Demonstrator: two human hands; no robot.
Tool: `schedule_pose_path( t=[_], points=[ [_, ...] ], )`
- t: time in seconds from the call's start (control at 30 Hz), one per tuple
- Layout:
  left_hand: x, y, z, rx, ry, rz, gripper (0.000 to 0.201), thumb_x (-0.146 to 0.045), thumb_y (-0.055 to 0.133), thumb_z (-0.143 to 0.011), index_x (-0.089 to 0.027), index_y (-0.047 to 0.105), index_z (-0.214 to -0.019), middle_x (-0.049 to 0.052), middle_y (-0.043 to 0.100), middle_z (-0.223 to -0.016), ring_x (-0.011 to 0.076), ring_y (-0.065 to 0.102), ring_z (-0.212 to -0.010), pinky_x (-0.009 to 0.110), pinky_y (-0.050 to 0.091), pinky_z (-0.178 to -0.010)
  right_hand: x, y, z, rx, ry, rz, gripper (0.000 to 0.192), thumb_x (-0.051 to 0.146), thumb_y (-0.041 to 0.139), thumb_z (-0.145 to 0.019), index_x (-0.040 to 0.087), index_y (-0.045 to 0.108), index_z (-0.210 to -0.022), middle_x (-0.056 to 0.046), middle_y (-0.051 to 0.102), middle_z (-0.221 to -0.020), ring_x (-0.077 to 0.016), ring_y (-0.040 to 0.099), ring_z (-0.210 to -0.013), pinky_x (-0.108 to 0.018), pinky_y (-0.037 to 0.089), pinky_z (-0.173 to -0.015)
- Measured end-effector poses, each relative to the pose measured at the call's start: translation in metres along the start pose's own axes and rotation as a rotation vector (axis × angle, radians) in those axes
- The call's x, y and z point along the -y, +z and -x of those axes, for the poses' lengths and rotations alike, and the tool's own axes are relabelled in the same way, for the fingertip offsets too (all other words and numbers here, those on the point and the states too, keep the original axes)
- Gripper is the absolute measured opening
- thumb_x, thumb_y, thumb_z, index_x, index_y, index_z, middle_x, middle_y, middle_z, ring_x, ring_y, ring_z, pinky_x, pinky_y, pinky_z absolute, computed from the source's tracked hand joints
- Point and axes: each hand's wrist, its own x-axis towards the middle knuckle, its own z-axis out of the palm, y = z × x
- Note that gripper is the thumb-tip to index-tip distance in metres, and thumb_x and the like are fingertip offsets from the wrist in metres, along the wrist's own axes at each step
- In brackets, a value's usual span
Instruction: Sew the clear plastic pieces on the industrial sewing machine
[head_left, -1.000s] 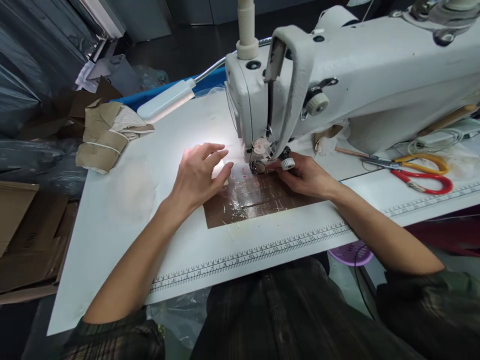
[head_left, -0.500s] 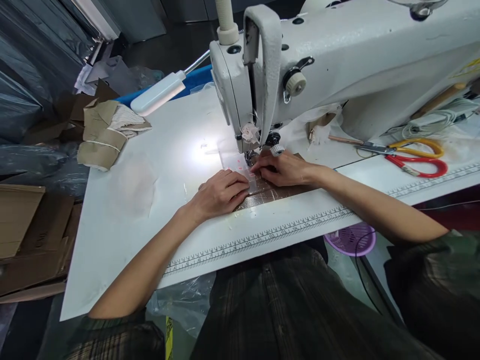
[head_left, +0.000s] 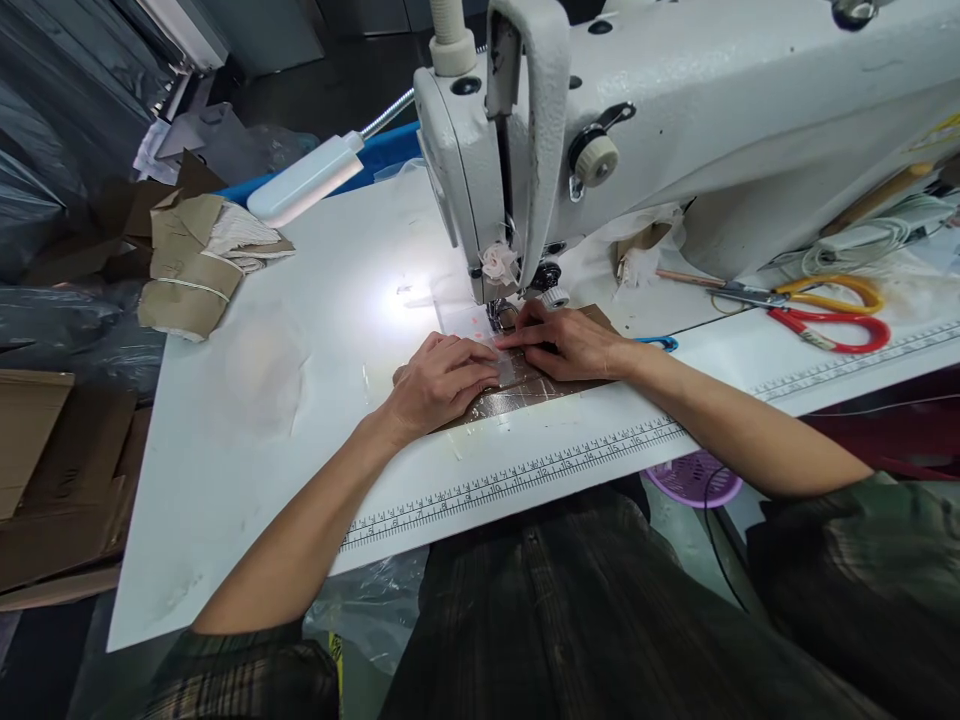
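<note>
A flat piece of shiny brown material [head_left: 517, 398] lies under the presser foot [head_left: 496, 316] of a white sewing machine [head_left: 480, 190]. A small translucent white sheet [head_left: 463, 318] with pink marks reaches onto it. My left hand [head_left: 448, 378] rests palm down on the brown piece's left part, fingers stretched and lying fairly flat. Beside the presser foot, my right hand [head_left: 564, 340] has thumb and forefinger brought together at the brown material; the fingertips partly hide the contact. A blue-handled tool [head_left: 660, 342] shows behind my right wrist.
Scissors [head_left: 825, 308] with yellow and red handles lie at the right. A tied fabric bundle [head_left: 199, 265] sits at the table's left corner, near a lamp [head_left: 307, 180]. A printed ruler [head_left: 517, 480] runs along the front edge. A purple basket [head_left: 694, 478] is below.
The brown material has shifted slightly left and forward under my hands. My right hand has moved slightly, and the blue-handled tool now shows by the wrist. The view has shifted a little.
</note>
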Motion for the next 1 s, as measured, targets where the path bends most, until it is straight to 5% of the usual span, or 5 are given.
schedule_pose_path(
  t=[0.43, 1.0],
  points=[
    [-0.006, -0.007, -0.003, 0.052, 0.156, -0.122, 0.016, -0.031, 0.058, -0.090, -0.020, 0.070, -0.092, 0.003, 0.074, -0.097, 0.0157, 0.063, -0.072, 0.036, 0.043, -0.074, 0.004, -0.003, 0.000, 0.002, -0.149, 0.138, 0.034, 0.018, 0.049, -0.089, 0.021, 0.071, -0.114, -0.010, 0.059, -0.105, -0.0185, 0.058, -0.082, -0.033, 0.051, -0.073],
    [0.008, -0.005, -0.005, 0.035, 0.122, -0.068, 0.025, -0.034, 0.056, -0.083, -0.017, 0.070, -0.096, 0.004, 0.073, -0.102, 0.0176, 0.059, -0.073, 0.041, 0.044, -0.083, 0.014, 0.003, -0.004, 0.015, 0.020, 0.359, 0.039, 0.022, 0.043, -0.091, 0.020, 0.066, -0.123, -0.012, 0.060, -0.107, -0.0210, 0.059, -0.081, -0.027, 0.043, -0.057]
  ],
)
